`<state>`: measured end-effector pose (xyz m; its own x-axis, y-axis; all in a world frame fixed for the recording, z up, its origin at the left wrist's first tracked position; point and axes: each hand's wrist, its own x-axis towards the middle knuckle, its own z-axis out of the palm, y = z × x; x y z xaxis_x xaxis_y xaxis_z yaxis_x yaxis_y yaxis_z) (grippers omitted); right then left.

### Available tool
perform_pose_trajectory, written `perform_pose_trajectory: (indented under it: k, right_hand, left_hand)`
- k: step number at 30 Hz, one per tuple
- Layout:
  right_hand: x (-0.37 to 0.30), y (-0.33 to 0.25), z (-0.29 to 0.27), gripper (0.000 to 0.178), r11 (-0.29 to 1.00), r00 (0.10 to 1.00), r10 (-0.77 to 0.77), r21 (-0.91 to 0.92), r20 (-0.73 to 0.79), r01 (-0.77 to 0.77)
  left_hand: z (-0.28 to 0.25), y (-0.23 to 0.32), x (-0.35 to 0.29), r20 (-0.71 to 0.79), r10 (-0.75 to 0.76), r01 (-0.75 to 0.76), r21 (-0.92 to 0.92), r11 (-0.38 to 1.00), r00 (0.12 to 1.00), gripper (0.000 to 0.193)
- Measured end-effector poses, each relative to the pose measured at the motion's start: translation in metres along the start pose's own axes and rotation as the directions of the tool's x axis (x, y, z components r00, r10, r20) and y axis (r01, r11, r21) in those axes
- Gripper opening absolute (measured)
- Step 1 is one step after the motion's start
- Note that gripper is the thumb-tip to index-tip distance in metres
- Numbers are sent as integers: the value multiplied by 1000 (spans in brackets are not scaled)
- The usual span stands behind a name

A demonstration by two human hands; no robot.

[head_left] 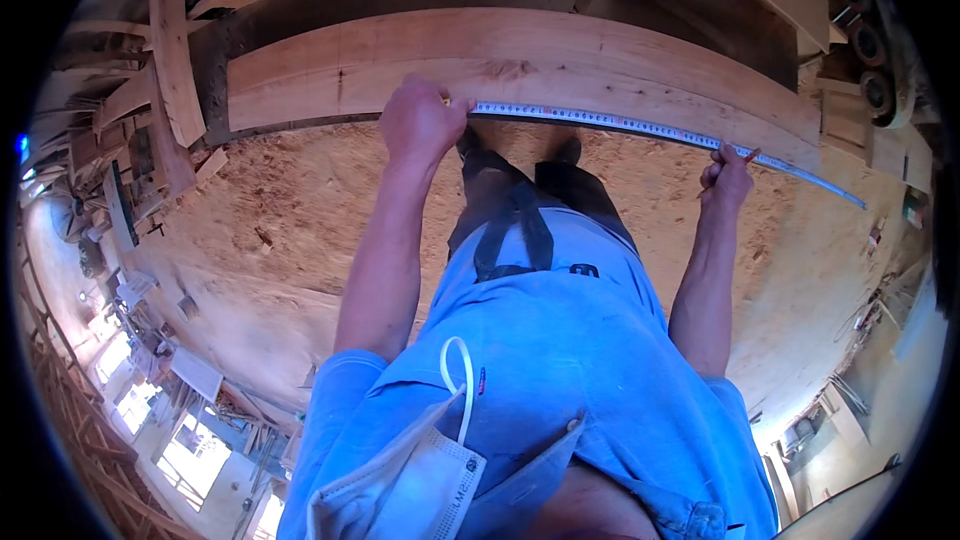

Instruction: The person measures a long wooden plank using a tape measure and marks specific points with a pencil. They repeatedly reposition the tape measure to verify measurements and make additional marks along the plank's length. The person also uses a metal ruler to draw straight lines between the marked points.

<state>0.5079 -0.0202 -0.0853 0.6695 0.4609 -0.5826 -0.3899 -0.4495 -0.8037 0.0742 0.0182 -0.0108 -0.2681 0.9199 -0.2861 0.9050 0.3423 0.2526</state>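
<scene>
A wooden plank (400, 55) lies across the far side in front of me. Along its near edge runs a tape measure (600, 120), its pale blade drawn out with markings showing. My left hand (425, 122) is closed around the tape's left end at the plank's edge; a small yellow bit shows by the fingers, and the rest there is hidden. Farther right, my right hand (727, 178) pinches the blade near the plank's right end. A thin reddish stick, perhaps a pencil, pokes out of that hand. Past it the blade's free end reaches beyond the plank.
Sawdust and chips cover the floor (290, 210) below the plank. Loose boards (175, 60) are stacked at the far left. Round, roller-like parts (875, 90) stand at the far right. A face mask (410, 480) hangs at my chest.
</scene>
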Motion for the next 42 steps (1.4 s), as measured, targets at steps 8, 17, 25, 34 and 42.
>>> perform_pose_trajectory:
  k: [8,17,25,34,42]
  right_hand:
    - [3,1,0,22,999,1000,24,-40,-2,-24]
    - [-99,-5,60,50,997,829,-55,82,557,11]
    - [-128,10,149,60,980,385,88,-148,919,130]
    - [-154,41,177,22,838,407,-144,-107,902,534]
    - [-159,37,181,19,817,434,-117,-162,893,554]
  left_hand:
    - [-13,7,5,110,-10,9,9,1000,994,40]
    - [-11,4,10,137,-18,16,15,1000,990,35]
    - [-11,5,12,140,-17,13,30,999,990,37]
    - [-12,8,12,159,-62,55,49,997,985,37]
    - [-15,10,13,192,-80,73,45,996,978,35]
